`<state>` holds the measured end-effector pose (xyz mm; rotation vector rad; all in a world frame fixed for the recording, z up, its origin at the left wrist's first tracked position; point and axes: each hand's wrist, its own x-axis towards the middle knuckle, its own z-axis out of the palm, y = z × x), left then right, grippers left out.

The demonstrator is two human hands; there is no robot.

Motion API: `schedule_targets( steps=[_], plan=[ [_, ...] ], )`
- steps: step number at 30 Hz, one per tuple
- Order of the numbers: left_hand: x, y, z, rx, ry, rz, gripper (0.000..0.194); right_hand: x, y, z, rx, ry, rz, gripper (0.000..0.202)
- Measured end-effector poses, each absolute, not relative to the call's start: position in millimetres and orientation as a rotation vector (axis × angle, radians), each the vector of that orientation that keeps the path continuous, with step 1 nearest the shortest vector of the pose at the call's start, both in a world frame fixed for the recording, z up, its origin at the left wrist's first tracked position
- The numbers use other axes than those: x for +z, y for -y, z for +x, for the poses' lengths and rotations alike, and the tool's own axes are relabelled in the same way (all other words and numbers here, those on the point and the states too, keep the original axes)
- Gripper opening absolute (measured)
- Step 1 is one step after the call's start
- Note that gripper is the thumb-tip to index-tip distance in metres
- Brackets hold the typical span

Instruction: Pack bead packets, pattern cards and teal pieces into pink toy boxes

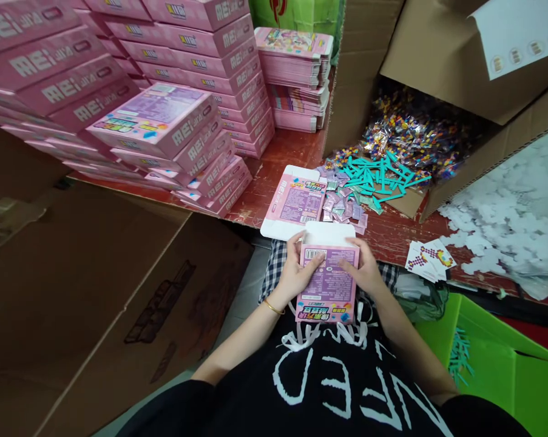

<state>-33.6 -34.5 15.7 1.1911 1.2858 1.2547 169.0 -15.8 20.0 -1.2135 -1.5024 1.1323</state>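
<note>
A pink and purple cardboard box [331,282] is held upright against my lap, its white end flap [329,232] raised at the far end. My left hand [296,271] grips its left edge, thumb on the printed face near the barcode. On the opposite edge my right hand [363,267] grips it too, thumb over the printed text. The fingers behind the box are hidden. Just beyond, on the red table, lies a flattened pink box [295,200] with white flaps. Small purple packets [341,206] and teal plastic sticks [376,176] are heaped beside it.
Stacks of pink boxes [164,121] fill the table's left side, with unfolded boxes [294,54] piled behind. A carton [442,54] holds bags of colourful pieces [405,130]. Printed cards [431,260] and white pieces [496,206] lie right. A green bin [492,364] holds more sticks.
</note>
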Motion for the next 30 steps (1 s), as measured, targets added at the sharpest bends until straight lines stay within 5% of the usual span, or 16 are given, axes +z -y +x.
schedule_targets(
  steps=[3,9,13,18,26,30],
  plan=[
    [9.4,28.2,-34.2,1.224,-1.307,1.244,0.028,3.5,16.9,155.7,1.116,1.462,-1.181,0.029],
    [16.1,20.3,-32.2,1.452,-1.159,1.166,0.049,18.1,10.8,143.1,1.008,1.259,-1.066,0.049],
    [30.5,17.9,-33.4,1.334,-1.275,1.133,0.032,37.6,-1.5,151.3,1.211,1.407,-1.147,0.030],
    [33.9,22.1,-33.2,1.354,-1.288,1.219,0.017,41.8,-16.6,166.4,1.562,1.221,-1.143,0.028],
    [11.2,25.5,-27.0,1.393,-1.282,1.309,0.037,32.8,-8.1,175.9,1.517,1.469,-0.989,0.026],
    [12.7,18.7,-27.8,1.339,-1.202,1.283,0.028,30.5,-7.0,178.1,1.488,1.531,-0.954,0.030]
  ],
)
